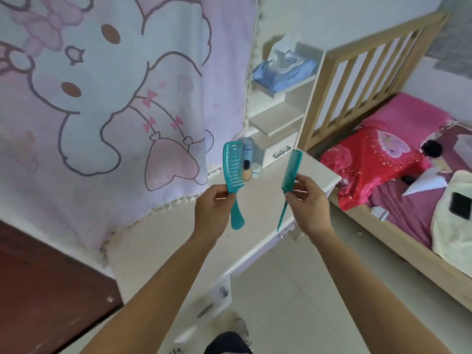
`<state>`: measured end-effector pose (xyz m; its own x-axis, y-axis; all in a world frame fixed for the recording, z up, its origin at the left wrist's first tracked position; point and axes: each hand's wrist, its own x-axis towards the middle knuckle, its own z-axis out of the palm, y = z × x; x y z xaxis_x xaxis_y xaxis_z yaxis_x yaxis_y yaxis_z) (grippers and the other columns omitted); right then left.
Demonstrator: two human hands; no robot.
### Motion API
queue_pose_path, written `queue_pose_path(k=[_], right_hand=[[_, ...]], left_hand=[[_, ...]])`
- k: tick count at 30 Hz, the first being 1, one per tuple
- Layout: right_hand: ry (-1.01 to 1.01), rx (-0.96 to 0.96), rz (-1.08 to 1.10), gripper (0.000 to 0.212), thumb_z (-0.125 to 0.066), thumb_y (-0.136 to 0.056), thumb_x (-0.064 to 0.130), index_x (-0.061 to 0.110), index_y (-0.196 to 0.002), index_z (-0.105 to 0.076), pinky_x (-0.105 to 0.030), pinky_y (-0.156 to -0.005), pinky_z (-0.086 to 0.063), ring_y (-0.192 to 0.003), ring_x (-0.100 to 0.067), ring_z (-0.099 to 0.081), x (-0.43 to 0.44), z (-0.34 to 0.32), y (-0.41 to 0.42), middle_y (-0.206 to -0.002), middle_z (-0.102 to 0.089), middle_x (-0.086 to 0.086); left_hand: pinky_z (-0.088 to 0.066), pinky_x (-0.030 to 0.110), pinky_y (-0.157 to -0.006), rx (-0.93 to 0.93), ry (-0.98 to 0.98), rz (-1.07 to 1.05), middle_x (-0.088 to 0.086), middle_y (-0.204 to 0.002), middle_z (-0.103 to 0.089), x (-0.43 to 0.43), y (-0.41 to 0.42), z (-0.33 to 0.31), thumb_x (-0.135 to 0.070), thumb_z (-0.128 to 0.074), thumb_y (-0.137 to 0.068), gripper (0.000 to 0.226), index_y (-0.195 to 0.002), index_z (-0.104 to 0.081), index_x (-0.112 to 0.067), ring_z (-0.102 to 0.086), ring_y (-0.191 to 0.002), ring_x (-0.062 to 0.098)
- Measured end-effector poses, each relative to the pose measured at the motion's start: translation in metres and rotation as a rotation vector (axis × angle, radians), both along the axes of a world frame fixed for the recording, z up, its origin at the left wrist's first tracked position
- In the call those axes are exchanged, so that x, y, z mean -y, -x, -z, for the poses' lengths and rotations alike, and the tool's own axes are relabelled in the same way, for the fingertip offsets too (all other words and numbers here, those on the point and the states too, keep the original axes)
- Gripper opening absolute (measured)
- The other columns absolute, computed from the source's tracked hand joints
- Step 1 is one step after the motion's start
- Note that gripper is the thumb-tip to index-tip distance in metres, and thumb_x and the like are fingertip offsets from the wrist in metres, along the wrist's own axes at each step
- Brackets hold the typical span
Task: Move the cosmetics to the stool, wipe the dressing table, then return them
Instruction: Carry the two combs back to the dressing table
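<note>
My left hand (213, 213) grips the handle of a teal wide-tooth comb (233, 169), held upright above the white dressing table (184, 241). My right hand (310, 203) pinches a teal tail comb (291, 169) near its middle, its thin tail pointing down. At the back of the table top stand a blue bottle (248, 149), a small foundation bottle with a black cap (246, 171) and a small white jar (255, 170). No stool is in view.
A cartoon-print cloth (102, 98) hangs over the table's back left. White shelves (275, 118) hold a blue wipes pack (283, 72). A wooden bed (383, 175) with pink bedding stands to the right. A dark red surface (46, 290) lies at lower left.
</note>
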<state>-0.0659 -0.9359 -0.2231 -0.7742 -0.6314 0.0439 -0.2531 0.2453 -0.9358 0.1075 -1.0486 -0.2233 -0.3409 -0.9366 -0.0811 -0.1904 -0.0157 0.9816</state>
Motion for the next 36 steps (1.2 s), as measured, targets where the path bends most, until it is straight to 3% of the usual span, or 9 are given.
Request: queue_pose_path(k=[5, 9, 13, 18, 23, 26, 30, 33, 36], right_hand=[[-0.040, 0.020, 0.007, 0.038, -0.067, -0.091, 0.018, 0.031, -0.126, -0.061, -0.014, -0.068, -0.050, -0.082, -0.003, -0.068, 0.058, 0.001, 0.060, -0.094, -0.069, 0.015], [-0.141, 0.072, -0.079, 0.043, -0.067, -0.091, 0.015, 0.030, -0.131, -0.057, -0.024, -0.075, -0.057, -0.084, -0.007, -0.068, 0.100, 0.032, 0.091, -0.096, -0.068, 0.012], [-0.303, 0.091, -0.247, 0.042, -0.070, -0.089, 0.015, 0.029, -0.126, -0.057, -0.010, -0.058, -0.047, -0.074, 0.002, -0.064, 0.142, 0.082, 0.111, -0.088, -0.064, 0.016], [-0.546, 0.144, -0.500, 0.040, -0.067, -0.088, 0.012, 0.022, -0.123, -0.052, -0.029, -0.070, -0.053, -0.084, -0.016, -0.063, 0.186, 0.146, 0.136, -0.088, -0.062, 0.008], [-0.677, 0.097, -0.739, 0.022, -0.066, -0.088, 0.008, 0.026, -0.096, -0.056, -0.004, -0.053, -0.040, -0.082, -0.014, -0.059, 0.228, 0.186, 0.161, -0.092, -0.062, 0.005], [-0.718, 0.000, -0.863, 0.021, -0.063, -0.090, 0.010, 0.030, -0.092, -0.059, -0.001, -0.058, -0.039, -0.084, -0.013, -0.058, 0.256, 0.205, 0.167, -0.097, -0.062, 0.007], [-0.750, -0.025, -0.967, 0.017, -0.060, -0.093, 0.013, 0.029, -0.097, -0.064, -0.016, -0.073, -0.042, -0.089, -0.013, -0.058, 0.281, 0.225, 0.163, -0.109, -0.067, 0.003], [-0.700, 0.002, -0.955, 0.024, -0.055, -0.095, 0.010, 0.020, -0.112, -0.068, -0.021, -0.089, -0.044, -0.101, -0.018, -0.063, 0.293, 0.231, 0.157, -0.117, -0.068, -0.001], [-0.675, 0.020, -0.973, 0.038, -0.047, -0.099, 0.007, 0.017, -0.133, -0.059, -0.027, -0.100, -0.043, -0.115, -0.025, -0.059, 0.296, 0.233, 0.154, -0.128, -0.064, -0.007]], left_hand=[[-0.061, 0.034, -0.076, 0.016, -0.056, -0.016, -0.001, -0.092, -0.068, 0.065, 0.056, 0.011, -0.010, -0.063, -0.091, 0.012, -0.092, -0.067, -0.021, -0.068, -0.088, 0.019], [-0.060, 0.028, -0.071, 0.097, -0.172, 0.003, 0.002, -0.098, -0.066, 0.091, 0.077, 0.055, -0.008, -0.062, -0.092, 0.011, -0.100, -0.065, -0.015, -0.068, -0.086, 0.017], [-0.059, 0.026, -0.069, 0.192, -0.346, -0.082, 0.007, -0.103, -0.066, 0.094, 0.091, 0.114, -0.007, -0.063, -0.092, 0.015, -0.107, -0.064, -0.008, -0.068, -0.092, 0.022], [-0.058, 0.031, -0.070, 0.274, -0.531, -0.222, 0.005, -0.102, -0.068, 0.093, 0.109, 0.161, -0.006, -0.063, -0.091, 0.016, -0.099, -0.060, -0.019, -0.067, -0.089, 0.020], [-0.058, 0.032, -0.067, 0.286, -0.656, -0.394, 0.010, -0.101, -0.068, 0.105, 0.128, 0.183, -0.008, -0.067, -0.088, 0.025, -0.111, -0.058, -0.012, -0.068, -0.088, 0.026], [-0.058, 0.033, -0.067, 0.288, -0.687, -0.496, 0.009, -0.102, -0.067, 0.122, 0.144, 0.195, -0.004, -0.064, -0.089, 0.027, -0.114, -0.056, -0.011, -0.068, -0.089, 0.025], [-0.059, 0.034, -0.068, 0.271, -0.716, -0.584, 0.007, -0.103, -0.066, 0.142, 0.163, 0.210, -0.006, -0.064, -0.090, 0.023, -0.109, -0.054, -0.015, -0.067, -0.090, 0.025], [-0.060, 0.042, -0.078, 0.288, -0.675, -0.617, 0.004, -0.101, -0.065, 0.155, 0.170, 0.220, -0.009, -0.063, -0.090, 0.022, -0.109, -0.055, -0.017, -0.066, -0.090, 0.025], [-0.058, 0.040, -0.083, 0.320, -0.641, -0.618, -0.002, -0.100, -0.063, 0.164, 0.171, 0.227, -0.006, -0.059, -0.090, 0.028, -0.116, -0.057, -0.017, -0.064, -0.089, 0.020]])
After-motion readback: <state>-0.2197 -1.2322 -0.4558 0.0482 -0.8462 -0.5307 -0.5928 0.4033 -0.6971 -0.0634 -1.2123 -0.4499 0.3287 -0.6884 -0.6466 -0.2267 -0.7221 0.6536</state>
